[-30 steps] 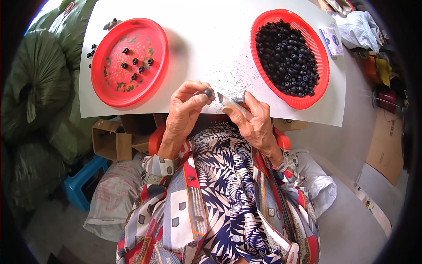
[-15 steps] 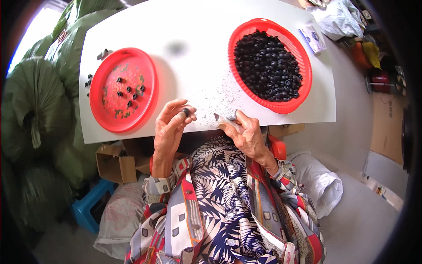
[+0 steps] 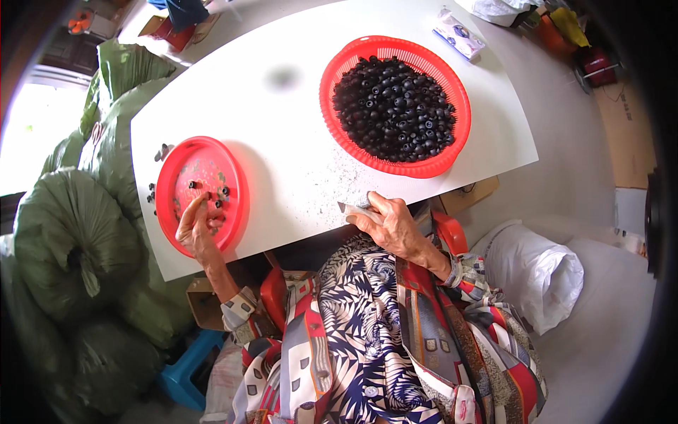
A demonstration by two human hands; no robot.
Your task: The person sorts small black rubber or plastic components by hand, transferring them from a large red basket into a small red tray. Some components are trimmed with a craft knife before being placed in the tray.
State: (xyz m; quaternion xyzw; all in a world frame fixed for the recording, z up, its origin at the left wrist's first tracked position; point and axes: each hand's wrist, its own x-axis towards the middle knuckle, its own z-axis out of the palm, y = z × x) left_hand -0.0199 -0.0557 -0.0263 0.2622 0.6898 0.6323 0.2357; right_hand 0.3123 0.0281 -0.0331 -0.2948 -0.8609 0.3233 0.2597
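Note:
My left hand (image 3: 199, 230) reaches over the red round tray (image 3: 241, 212) at the left, its thumb and fingertips close together among small black round parts (image 3: 193, 185). What they pinch, if anything, is too small to make out. My right hand (image 3: 397, 230) is closed around a small knife (image 3: 364, 213) with a pale wrapped handle, its dark pointed tip toward the left. It stays near the table's front edge. Beyond it stands a red slotted basket (image 3: 462, 131) heaped with many black round parts (image 3: 395, 106), some showing a hole.
Dark crumbs (image 3: 339, 185) are strewn on the white table (image 3: 289, 127). A few black parts (image 3: 151, 194) lie left of the tray. A soft tissue pack (image 3: 459, 35) rests at the far right. Green sacks (image 3: 78, 240) crowd the left; a white sack (image 3: 533, 279) stands on the right.
My left hand has moved left, from in front of me to over the tray; the black part it pinched no longer shows there. My right hand still grips the knife. The view has shifted.

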